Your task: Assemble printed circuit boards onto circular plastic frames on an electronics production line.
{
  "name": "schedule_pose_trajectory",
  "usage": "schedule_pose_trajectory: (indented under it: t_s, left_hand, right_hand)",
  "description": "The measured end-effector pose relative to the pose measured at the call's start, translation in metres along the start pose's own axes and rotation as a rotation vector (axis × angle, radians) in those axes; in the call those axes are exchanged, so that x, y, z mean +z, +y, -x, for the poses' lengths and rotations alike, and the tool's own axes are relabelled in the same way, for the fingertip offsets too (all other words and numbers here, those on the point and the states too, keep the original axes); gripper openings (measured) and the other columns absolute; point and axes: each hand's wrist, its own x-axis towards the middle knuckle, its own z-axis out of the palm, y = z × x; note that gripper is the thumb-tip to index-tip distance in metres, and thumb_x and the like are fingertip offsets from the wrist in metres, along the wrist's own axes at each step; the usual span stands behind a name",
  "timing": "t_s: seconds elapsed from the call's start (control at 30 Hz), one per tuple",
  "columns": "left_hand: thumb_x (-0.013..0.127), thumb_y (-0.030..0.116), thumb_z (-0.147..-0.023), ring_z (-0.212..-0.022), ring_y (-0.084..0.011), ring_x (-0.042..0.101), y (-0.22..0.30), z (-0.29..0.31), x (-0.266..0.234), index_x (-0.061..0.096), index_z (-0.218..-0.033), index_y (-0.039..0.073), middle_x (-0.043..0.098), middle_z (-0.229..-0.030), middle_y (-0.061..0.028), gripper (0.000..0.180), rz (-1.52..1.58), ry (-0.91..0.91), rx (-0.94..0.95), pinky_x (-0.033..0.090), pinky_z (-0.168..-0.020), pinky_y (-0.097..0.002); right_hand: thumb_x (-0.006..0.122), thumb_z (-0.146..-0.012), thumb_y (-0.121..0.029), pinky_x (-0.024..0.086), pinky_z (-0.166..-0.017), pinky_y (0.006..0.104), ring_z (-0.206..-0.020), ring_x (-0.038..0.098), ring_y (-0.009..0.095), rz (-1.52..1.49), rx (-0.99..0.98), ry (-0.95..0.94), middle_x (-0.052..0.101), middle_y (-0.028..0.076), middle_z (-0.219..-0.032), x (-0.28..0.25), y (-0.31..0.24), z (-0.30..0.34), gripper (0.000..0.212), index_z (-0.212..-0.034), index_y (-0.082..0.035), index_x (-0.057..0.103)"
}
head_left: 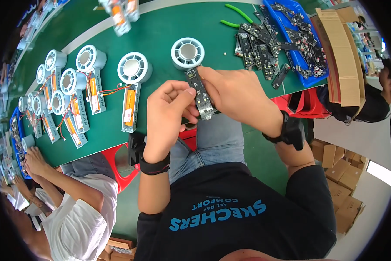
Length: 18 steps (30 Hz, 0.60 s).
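Note:
In front of me, a narrow black circuit board [202, 104] lies lengthwise between my hands, just below the round slotted head of a light-blue handheld fan [188, 53]. My left hand [168, 108] has its thumb and curled fingers closed on the board's left edge. On the other side, my right hand [234, 92] bends over the board's upper right, its fingertips pressed together near the fan head. The fan's handle is hidden by the board and hands. Left of them lies another fan [135, 69] with an orange battery [129, 106] in its open handle and loose wires.
Several similar opened fans [91, 61] lie on the green table [160, 26] at left. A heap of circuit boards [258, 48], green-handled pliers [239, 15], a blue tray [306, 80] and a cardboard box [341, 56] are at right. A co-worker in white [84, 209] sits at left.

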Motion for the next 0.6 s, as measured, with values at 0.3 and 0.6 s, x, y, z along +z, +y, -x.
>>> schedule_pose_trajectory:
  t_s: [0.3,0.6]
  left_hand:
    - [0.065,0.008,-0.097,-0.060,-0.0136,0.066,-0.015,-0.009,0.032,0.062,-0.099,-0.005,0.066,-0.077,-0.0093,0.014,0.193,0.134,0.152,0.055,-0.050,-0.0260]
    - [0.063,0.007,-0.099,-0.059,-0.0126,0.065,-0.016,-0.012,0.042,0.053,-0.104,-0.004,0.065,-0.081,-0.0092,0.015,-0.034,0.179,0.231,0.054,-0.046,-0.0261]
  right_hand:
    - [0.066,-0.095,-0.003,0.052,-0.065,0.0290,-0.071,0.065,0.019,-0.590,-0.013,0.287,0.067,0.009,-0.089,0.036,0.024,0.010,0.025,-0.119,-0.005,0.069]
    - [0.069,-0.096,-0.004,0.049,-0.067,0.0202,-0.076,0.060,0.005,-1.088,0.332,0.177,0.067,0.001,-0.093,0.034,0.022,0.012,0.022,-0.118,-0.002,0.070]
